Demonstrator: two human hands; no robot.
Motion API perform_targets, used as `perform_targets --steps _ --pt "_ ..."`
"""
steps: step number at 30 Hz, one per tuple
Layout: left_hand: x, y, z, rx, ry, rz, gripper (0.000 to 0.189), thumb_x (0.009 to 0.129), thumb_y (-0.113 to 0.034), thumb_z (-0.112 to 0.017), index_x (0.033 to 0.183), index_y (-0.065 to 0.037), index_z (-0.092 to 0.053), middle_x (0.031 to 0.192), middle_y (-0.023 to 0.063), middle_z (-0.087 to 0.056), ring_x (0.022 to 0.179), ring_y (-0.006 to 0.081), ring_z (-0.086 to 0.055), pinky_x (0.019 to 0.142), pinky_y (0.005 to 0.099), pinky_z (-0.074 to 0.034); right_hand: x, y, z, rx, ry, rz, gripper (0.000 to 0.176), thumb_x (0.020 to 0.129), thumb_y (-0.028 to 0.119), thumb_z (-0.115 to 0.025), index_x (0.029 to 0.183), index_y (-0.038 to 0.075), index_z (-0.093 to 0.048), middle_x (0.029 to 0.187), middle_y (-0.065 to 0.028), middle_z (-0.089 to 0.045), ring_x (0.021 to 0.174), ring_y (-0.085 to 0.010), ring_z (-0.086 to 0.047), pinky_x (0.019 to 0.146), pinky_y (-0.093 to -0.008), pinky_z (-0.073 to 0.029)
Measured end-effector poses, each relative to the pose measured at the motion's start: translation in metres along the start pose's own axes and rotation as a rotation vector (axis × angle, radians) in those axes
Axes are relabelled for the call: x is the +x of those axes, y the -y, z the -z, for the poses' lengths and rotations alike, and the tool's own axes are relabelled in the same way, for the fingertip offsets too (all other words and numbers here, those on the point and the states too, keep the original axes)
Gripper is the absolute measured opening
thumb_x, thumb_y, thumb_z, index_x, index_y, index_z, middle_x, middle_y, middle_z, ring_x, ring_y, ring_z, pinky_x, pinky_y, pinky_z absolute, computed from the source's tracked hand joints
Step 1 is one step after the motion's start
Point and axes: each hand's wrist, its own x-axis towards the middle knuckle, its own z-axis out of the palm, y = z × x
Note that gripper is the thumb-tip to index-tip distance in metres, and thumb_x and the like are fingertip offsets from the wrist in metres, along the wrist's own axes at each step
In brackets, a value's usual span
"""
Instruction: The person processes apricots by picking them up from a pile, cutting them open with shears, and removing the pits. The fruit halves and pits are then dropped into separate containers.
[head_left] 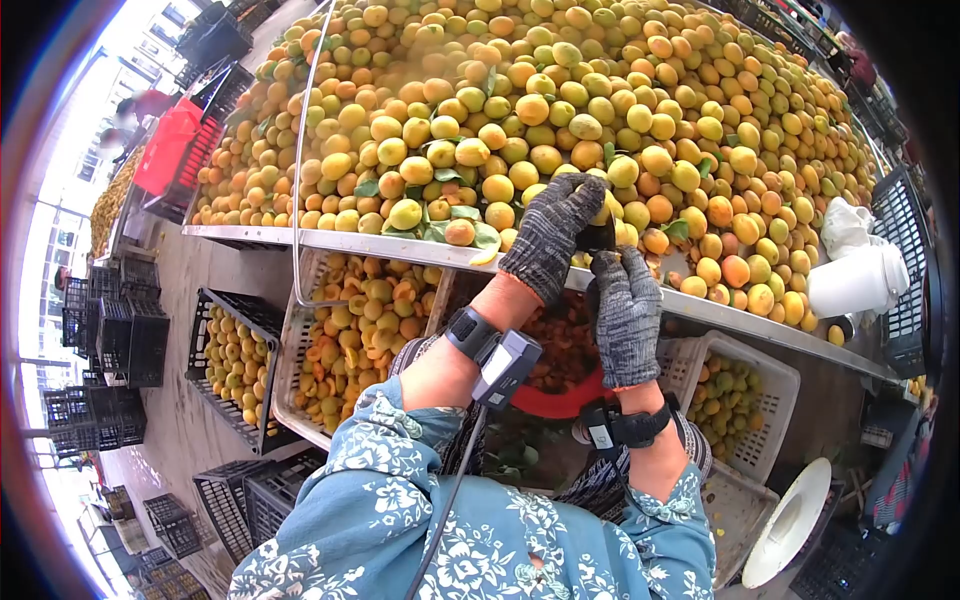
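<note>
My left hand (557, 235), in a dark grey knit glove, reaches over the metal table's front edge with its fingers curled round an apricot (603, 212), mostly hidden by them. Close beside it my right hand (627, 315), gloved alike, has its fingers bent together at a small dark piece (597, 238) between the hands. What the right fingers grip I cannot make out. Below the hands stands a red tub (560, 402) with brownish-orange pieces in it. A large heap of apricots (560, 110) covers the table (370, 244) in front of me.
Left of my knees are a white crate (287, 385) of split apricots and a black crate (262, 325) of apricots. Another white crate (775, 400) stands right. A white container (850, 282) sits at the table's right end, above a pale round lid (790, 525). A wire frame (297, 180) rises at left.
</note>
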Motion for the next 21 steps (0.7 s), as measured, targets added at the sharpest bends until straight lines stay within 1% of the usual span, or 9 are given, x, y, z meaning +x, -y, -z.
perform_targets --steps 5,7,9,12,15,17,18,20,21 --pt "-0.007 0.008 -0.009 0.079 0.038 -0.012 0.022 0.098 -0.019 -0.051 0.11 -0.002 -0.06 0.099 0.0035 -0.061 0.092 0.0098 -0.057 0.08 0.025 -0.049 0.009 0.018 0.004 -0.03 -0.014 0.053 0.028 0.096 0.013 -0.053 0.115 -0.008 -0.058 0.102 -0.0123 -0.067 0.088 -0.0153 -0.061 0.079 -0.0272 -0.049" --pt "-0.009 0.007 -0.011 -0.004 0.12 0.088 0.026 0.098 -0.023 -0.052 0.111 -0.003 -0.059 0.101 0.0034 -0.062 0.093 0.0088 -0.057 0.08 0.0245 -0.049 0.012 0.02 0.008 0.129 0.026 -0.136 0.027 0.096 0.01 -0.05 0.115 -0.007 -0.058 0.104 -0.0134 -0.067 0.091 -0.017 -0.062 0.083 -0.0288 -0.049" --pt "-0.006 0.003 -0.011 -0.019 0.143 0.134 0.027 0.097 -0.024 -0.054 0.111 -0.002 -0.059 0.101 0.0031 -0.062 0.093 0.0094 -0.058 0.081 0.0245 -0.048 0.009 0.019 0.008 0.087 0.0 -0.069 0.025 0.097 0.008 -0.049 0.115 -0.006 -0.059 0.103 -0.013 -0.067 0.092 -0.0164 -0.062 0.083 -0.0281 -0.049" --pt "-0.005 0.003 -0.015 0.012 0.116 0.021 0.028 0.092 -0.025 -0.061 0.111 -0.004 -0.059 0.095 0.0019 -0.061 0.084 0.0091 -0.058 0.073 0.0247 -0.048 0.007 0.009 0.011 -0.1 -0.01 0.228 0.025 0.097 0.008 -0.049 0.116 -0.004 -0.059 0.101 -0.0122 -0.067 0.091 -0.014 -0.061 0.083 -0.026 -0.049" --pt "-0.005 0.004 -0.013 -0.053 0.113 0.046 0.027 0.091 -0.021 -0.061 0.11 -0.002 -0.06 0.097 0.0038 -0.062 0.085 0.01 -0.058 0.073 0.0256 -0.049 0.005 0.014 0.012 -0.19 0.001 0.184 0.026 0.096 0.01 -0.052 0.117 -0.001 -0.059 0.096 -0.0125 -0.068 0.085 -0.0181 -0.063 0.08 -0.0291 -0.05" --pt "-0.008 0.001 -0.012 0.046 0.084 0.085 0.023 0.092 -0.018 -0.059 0.108 -0.002 -0.061 0.099 0.004 -0.061 0.089 0.0091 -0.057 0.075 0.0244 -0.048 0.005 0.014 0.012 -0.003 0.009 -0.088 0.028 0.094 0.011 -0.054 0.119 0.001 -0.059 0.093 -0.0126 -0.068 0.077 -0.026 -0.064 0.074 -0.0348 -0.051" --pt "-0.006 0.009 -0.007 0.048 0.085 0.086 0.023 0.092 -0.018 -0.059 0.108 -0.002 -0.061 0.099 0.004 -0.061 0.089 0.0091 -0.057 0.075 0.0244 -0.048 0.005 0.01 0.011 -0.001 0.007 -0.089 0.028 0.094 0.011 -0.054 0.119 0.001 -0.059 0.093 -0.0126 -0.068 0.077 -0.026 -0.064 0.074 -0.0348 -0.051" --pt "0.005 0.04 0.01 0.746 0.048 -0.586 0.034 0.095 -0.025 -0.057 0.118 0.0 -0.057 0.103 0.0031 -0.062 0.093 0.0125 -0.059 0.084 0.0261 -0.048 0.004 -0.003 0.007 -0.283 -0.088 0.107 0.029 0.093 0.016 -0.055 0.119 0.002 -0.059 0.091 -0.0163 -0.068 0.075 -0.032 -0.064 0.069 -0.0405 -0.05" --pt "0.008 0.05 0.012 0.747 0.049 -0.585 0.034 0.095 -0.025 -0.057 0.118 0.0 -0.057 0.103 0.0031 -0.062 0.093 0.0125 -0.059 0.084 0.0261 -0.048 0.004 0.001 0.008 -0.283 -0.089 0.105 0.029 0.093 0.016 -0.055 0.119 0.002 -0.059 0.091 -0.0163 -0.068 0.075 -0.032 -0.064 0.069 -0.0405 -0.05"
